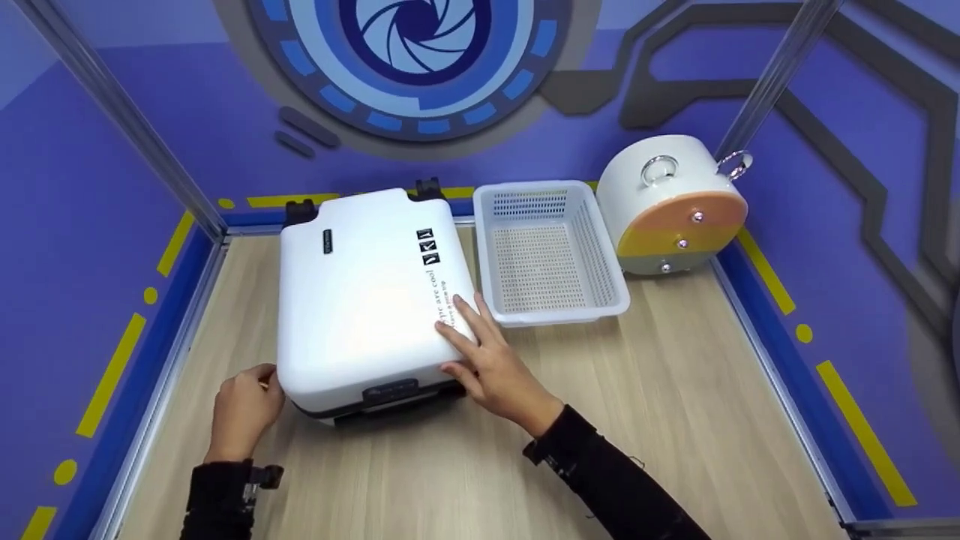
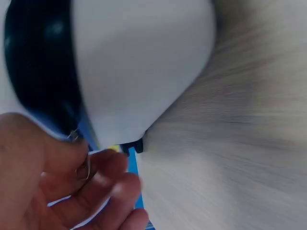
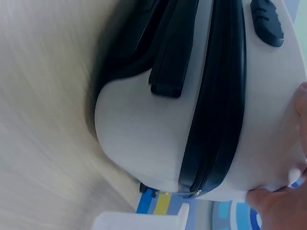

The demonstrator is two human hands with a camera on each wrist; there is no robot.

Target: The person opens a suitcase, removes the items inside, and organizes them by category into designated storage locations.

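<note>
Black sleeves (image 1: 615,480) slanted in: your left grip (image 1: 245,409) pinched the metal zip pull (image 2: 73,135) on the white suitcase (image 1: 360,300); your right grip (image 1: 499,371), unclenched, rested atop it.

From here it looks like a booth (image 1: 870,315), rather like a display stand. Purple printed panels (image 1: 97,247) meet at metal posts (image 1: 125,112), walling in a wood-grained tabletop (image 1: 727,420).

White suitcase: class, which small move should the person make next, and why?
Probably slide the metal zipper pull along the black band: the left hand holds that pull at the band's edge, while the right hand rests on the suitcase, where it could steady it.
</note>
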